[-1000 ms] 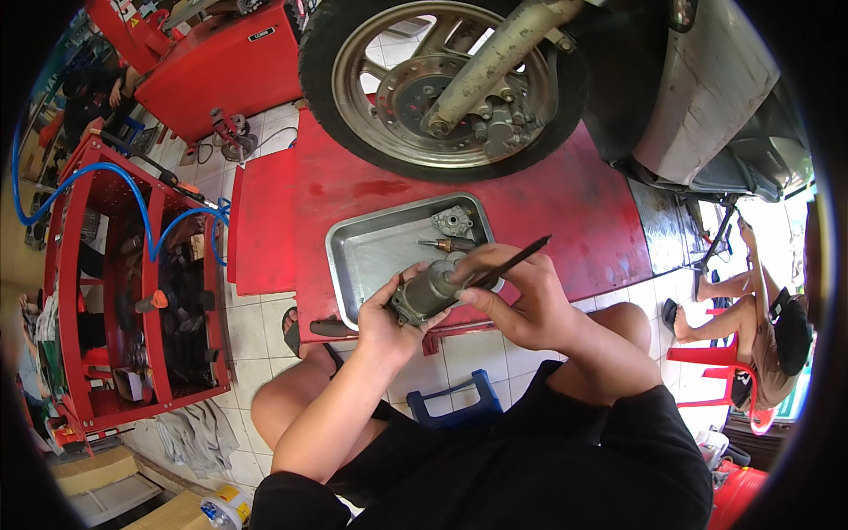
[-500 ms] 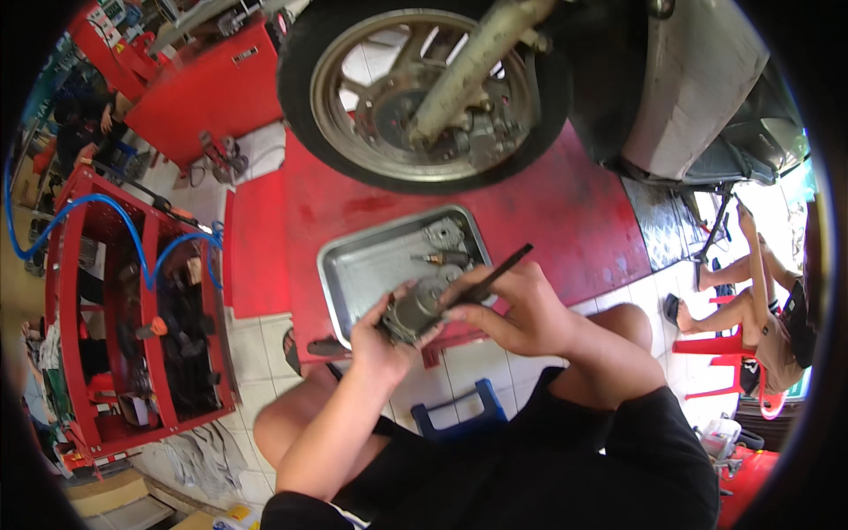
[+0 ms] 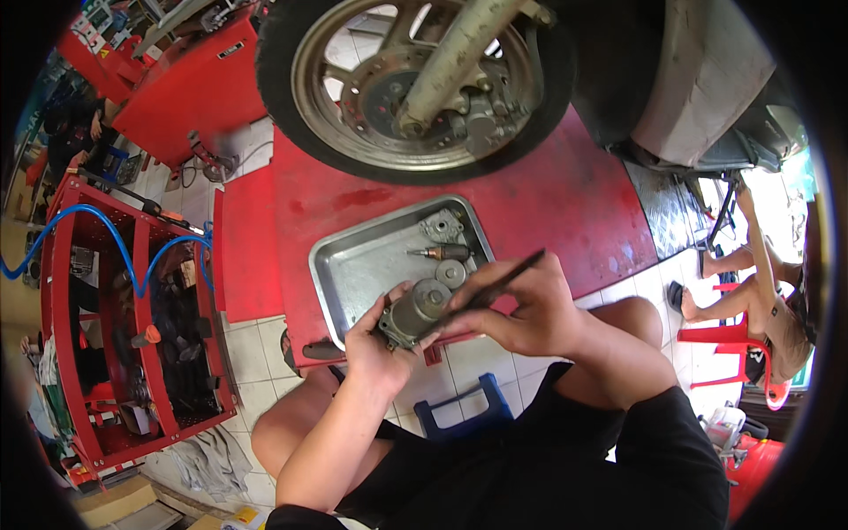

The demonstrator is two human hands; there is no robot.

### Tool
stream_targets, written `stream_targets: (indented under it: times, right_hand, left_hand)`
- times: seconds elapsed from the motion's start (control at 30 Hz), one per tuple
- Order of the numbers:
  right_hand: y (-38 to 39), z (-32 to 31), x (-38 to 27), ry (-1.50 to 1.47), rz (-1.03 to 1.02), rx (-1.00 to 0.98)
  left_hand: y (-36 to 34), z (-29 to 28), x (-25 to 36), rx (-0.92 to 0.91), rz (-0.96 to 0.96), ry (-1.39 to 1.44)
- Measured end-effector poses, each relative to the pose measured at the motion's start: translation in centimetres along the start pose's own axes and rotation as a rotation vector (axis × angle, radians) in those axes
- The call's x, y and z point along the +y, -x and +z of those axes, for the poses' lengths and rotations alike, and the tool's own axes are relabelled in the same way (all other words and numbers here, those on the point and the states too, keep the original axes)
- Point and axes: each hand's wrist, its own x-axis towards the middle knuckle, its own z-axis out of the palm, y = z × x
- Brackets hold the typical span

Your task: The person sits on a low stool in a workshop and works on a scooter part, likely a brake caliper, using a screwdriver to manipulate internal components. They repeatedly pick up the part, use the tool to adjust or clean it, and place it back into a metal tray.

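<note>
My left hand (image 3: 382,349) is wrapped round a cylindrical grey metal housing (image 3: 412,320) with a flanged base, held over the near edge of a metal tray (image 3: 329,299). Its round end faces up. In my right hand (image 3: 539,314) a slim dark stick-like tool (image 3: 521,270) is pinched, its upper end pointing up and right. The tool's lower end is at the housing's right side, partly hidden by my fingers. Inside the tray lie a cast metal cover (image 3: 441,227), a screwdriver-like tool (image 3: 442,253) and a small round metal part (image 3: 451,273).
The tray sits on a red platform (image 3: 574,221) below a motorcycle's front wheel (image 3: 415,163). A red tool cart (image 3: 137,309) with a blue hose (image 3: 132,234) stands left. A blue stool (image 3: 464,411) is between my legs. Another person (image 3: 760,309) sits at right.
The housing has tilted more upright in my left hand. My right hand has shifted slightly right with the dark tool. The whole view has moved a little.
</note>
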Motion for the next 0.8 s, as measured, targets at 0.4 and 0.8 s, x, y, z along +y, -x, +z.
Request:
stream_targets:
  times: [0.4, 0.8]
  right_hand:
    - [0.0, -1.1, 0.0, -0.067, 0.064, -0.106]
    - [0.0, -1.1, -0.2, 0.044, 0.023, -0.055]
  left_hand:
    - [-0.4, 0.9, 0.0, 0.037, -0.004, -0.001]
    - [-1.2, -0.1, -0.2, 0.021, -0.007, 0.013]
